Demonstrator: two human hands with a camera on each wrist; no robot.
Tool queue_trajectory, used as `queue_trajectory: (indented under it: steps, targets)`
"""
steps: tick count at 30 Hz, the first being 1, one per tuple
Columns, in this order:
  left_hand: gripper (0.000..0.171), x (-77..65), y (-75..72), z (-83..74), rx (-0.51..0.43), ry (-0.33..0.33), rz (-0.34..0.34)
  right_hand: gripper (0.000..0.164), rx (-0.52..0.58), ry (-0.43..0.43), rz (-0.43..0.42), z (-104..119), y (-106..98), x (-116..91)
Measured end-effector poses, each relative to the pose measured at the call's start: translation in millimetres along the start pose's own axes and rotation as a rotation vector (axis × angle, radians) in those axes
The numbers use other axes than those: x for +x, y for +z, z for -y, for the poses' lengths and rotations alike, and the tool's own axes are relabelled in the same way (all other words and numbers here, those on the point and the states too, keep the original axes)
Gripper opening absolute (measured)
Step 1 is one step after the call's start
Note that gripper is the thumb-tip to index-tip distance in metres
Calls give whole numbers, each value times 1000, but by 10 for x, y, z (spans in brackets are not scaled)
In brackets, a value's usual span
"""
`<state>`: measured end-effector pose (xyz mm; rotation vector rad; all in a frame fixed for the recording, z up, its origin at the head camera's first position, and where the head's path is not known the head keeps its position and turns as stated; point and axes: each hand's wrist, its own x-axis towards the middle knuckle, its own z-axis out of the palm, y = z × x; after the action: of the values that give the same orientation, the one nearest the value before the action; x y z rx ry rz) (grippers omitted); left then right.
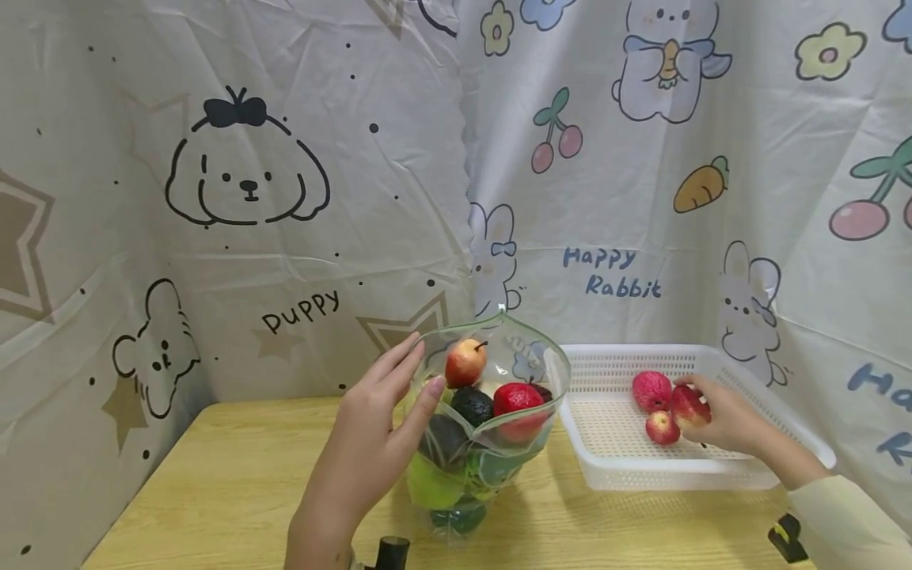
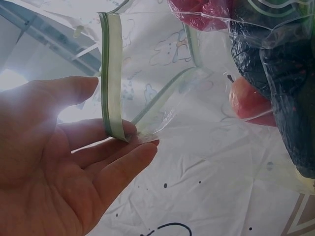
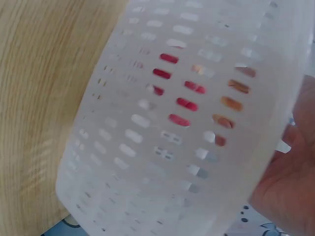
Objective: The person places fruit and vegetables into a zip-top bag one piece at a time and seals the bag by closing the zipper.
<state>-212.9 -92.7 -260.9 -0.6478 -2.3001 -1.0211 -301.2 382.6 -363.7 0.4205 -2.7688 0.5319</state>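
Observation:
A clear zip bag (image 1: pixel 492 431) with a green-edged mouth stands gaping on the table, filled with fruit. Inside show a red-yellow fruit with a stem (image 1: pixel 466 363), a dark bumpy avocado (image 1: pixel 473 406), a red bumpy fruit (image 1: pixel 518 401) and green pieces lower down. My left hand (image 1: pixel 378 427) touches the bag's left rim; in the left wrist view its extended fingers lie against the zip strip (image 2: pixel 112 73), thumb apart. At the white basket (image 1: pixel 684 473), my right hand (image 1: pixel 727 416) grips a red fruit (image 1: pixel 689 405), partly hidden by the fingers.
A pink bumpy fruit (image 1: pixel 651 391) and a small red-yellow fruit (image 1: pixel 663 428) lie in the basket beside the gripped one. Basket and bag share a wooden table (image 1: pixel 235 475). Behind hangs a white printed curtain (image 1: pixel 399 158).

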Motion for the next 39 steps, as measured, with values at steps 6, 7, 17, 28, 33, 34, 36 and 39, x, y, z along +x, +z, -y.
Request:
queue_trajectory:
  steps: [6,7,17,28,33,34,36,39]
  targets:
    - [55,-5,-2,-4,8,0,4,69,66,-84,-76,243,-91,29]
    - [55,-3,-4,-5,14,2,3,70,78,-102,-92,306,-124,41]
    - [56,-24,-71,-1,26,-17,1,86,237,-137,-136,1170,-520,170]
    - [53,21,-59,28,-2,37,-23,93,129,-371,-333,2304,-833,158]
    - [50,16,-70,43,1,35,-20,94,118,-442,-350,2545,-835,226]
    - [50,15,-75,44,3,31,-18,94,123,-460,-353,2580,-830,248]
    - [49,11,-88,46,4,26,-14,94,133,-509,-367,2641,-813,297]
    - [49,4,-107,52,4,23,-16,94,148,-542,-378,2725,-782,354]
